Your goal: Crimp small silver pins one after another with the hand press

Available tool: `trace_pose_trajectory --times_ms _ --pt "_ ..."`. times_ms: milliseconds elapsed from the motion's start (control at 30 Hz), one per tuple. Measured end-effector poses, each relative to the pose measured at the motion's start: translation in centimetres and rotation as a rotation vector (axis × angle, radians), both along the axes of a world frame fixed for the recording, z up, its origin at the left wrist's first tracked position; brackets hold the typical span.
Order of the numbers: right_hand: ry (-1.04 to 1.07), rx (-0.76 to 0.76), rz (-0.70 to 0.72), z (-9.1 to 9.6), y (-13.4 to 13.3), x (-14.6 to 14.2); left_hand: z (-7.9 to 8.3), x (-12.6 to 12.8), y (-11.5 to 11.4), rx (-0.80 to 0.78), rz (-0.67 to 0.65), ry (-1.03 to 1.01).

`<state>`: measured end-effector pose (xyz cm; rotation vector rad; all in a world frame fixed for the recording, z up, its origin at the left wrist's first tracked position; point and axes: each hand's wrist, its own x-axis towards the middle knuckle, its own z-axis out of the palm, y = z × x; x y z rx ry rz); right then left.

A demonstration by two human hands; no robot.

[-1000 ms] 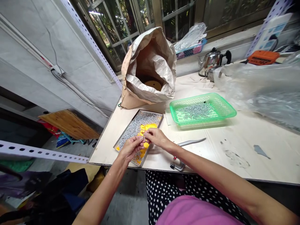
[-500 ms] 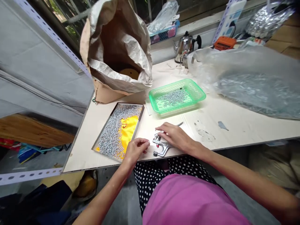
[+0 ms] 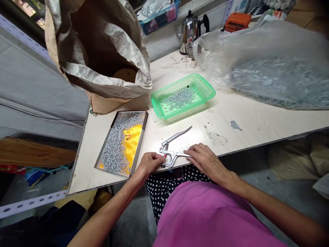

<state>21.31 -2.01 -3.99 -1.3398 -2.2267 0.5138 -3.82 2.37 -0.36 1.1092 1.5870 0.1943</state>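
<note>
Silver snap pliers [image 3: 175, 155] lie at the table's front edge, their handles spread apart, with a spring and a red piece near the jaws. My right hand [image 3: 204, 156] grips the end of the lower handle with its fingers. At the jaws, my left hand [image 3: 150, 162] is closed in a pinch beside the red piece; whatever its fingertips hold is too small to make out. To the left, a shallow box [image 3: 145, 128] holds many small silver metal pieces [image 3: 113, 147] on a yellow lining [image 3: 133, 144].
Behind the pliers stands a green basket [image 3: 211, 94] with more metal pieces. A large open sack [image 3: 144, 68] rises at the back left. A filled clear plastic bag [image 3: 269, 75] covers the right side, near a steel kettle [image 3: 189, 32]. A grey scrap [image 3: 235, 125] lies on the table [image 3: 180, 120].
My right hand has moved off the top of the pliers to the lower handle's end, and the upper handle now shows fully. My left hand has come to the jaws. The view has shifted.
</note>
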Motion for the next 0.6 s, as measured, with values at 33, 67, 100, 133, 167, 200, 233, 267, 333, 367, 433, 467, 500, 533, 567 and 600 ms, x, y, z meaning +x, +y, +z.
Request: trace_pose_trajectory --times_ms 33,67,100,133,167,200,233,267,333,367,433,467,500,533,567,600 --pt "-0.001 0.008 -0.003 -0.1 0.0 0.0 -0.1 -0.1 0.1 0.001 -0.025 0.017" --pt "-0.003 0.018 -0.006 -0.1 0.0 0.0 -0.1 -0.1 0.3 0.004 -0.053 0.035" --pt "-0.006 0.029 -0.010 -0.2 0.0 0.0 -0.2 -0.2 0.5 0.009 -0.081 0.052" --pt "-0.011 0.038 -0.012 -0.3 0.0 0.0 -0.3 -0.3 0.7 0.013 -0.109 0.068" --pt "-0.018 0.044 -0.015 -0.3 0.0 -0.1 -0.4 -0.3 0.8 0.017 -0.135 0.085" --pt "-0.027 0.049 -0.017 -0.4 0.0 -0.1 -0.4 -0.3 1.0 0.017 -0.160 0.102" --pt "-0.038 0.050 -0.020 -0.4 0.0 -0.2 -0.5 -0.4 1.1 0.012 -0.185 0.115" --pt "-0.050 0.049 -0.024 -0.4 -0.1 -0.2 -0.5 -0.4 1.1 0.004 -0.208 0.126" --pt "-0.075 0.033 -0.025 -0.1 -0.1 -0.2 -0.4 -0.4 1.1 -0.014 -0.245 0.133" --pt "-0.087 0.018 -0.015 0.1 -0.1 -0.1 -0.4 -0.5 1.1 -0.020 -0.255 0.130" --pt "-0.102 -0.022 0.030 0.8 0.2 0.2 -0.3 -0.5 0.9 -0.022 -0.266 0.115" --pt "-0.103 -0.031 0.055 1.1 0.5 0.4 -0.3 -0.5 0.8 -0.020 -0.271 0.103" --pt "-0.105 -0.028 0.075 1.5 1.0 0.6 -0.3 -0.6 0.8 -0.022 -0.277 0.089" --pt "-0.113 -0.012 0.087 1.8 1.6 0.8 -0.3 -0.5 0.7 -0.025 -0.280 0.073" --pt "-0.131 0.012 0.092 2.1 2.3 1.0 -0.2 -0.5 0.6 -0.030 -0.279 0.061" --pt "-0.162 0.036 0.097 2.3 3.2 1.1 -0.2 -0.5 0.5 -0.036 -0.270 0.055"
